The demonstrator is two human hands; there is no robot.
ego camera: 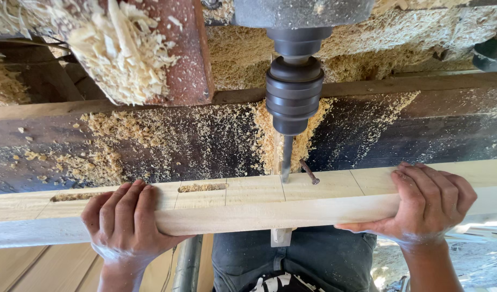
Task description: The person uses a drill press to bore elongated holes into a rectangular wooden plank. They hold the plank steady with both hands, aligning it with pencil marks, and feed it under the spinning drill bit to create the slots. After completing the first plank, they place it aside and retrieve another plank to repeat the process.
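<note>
My left hand (124,219) and right hand (429,203) each wrap a closed grip around the pale wood beam (259,203), which lies left to right across the dark, sawdust-strewn worktop (167,143). I judge the wide hold steadies it under the drill bit (286,157), whose tip meets the top face beside a rusty nail (309,171). Two cut slots (202,187) lie left of the bit.

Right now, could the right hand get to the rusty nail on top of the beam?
Probably yes: the nail lies just left of the right hand, with bare beam top between them, though that hand grips the beam.
</note>
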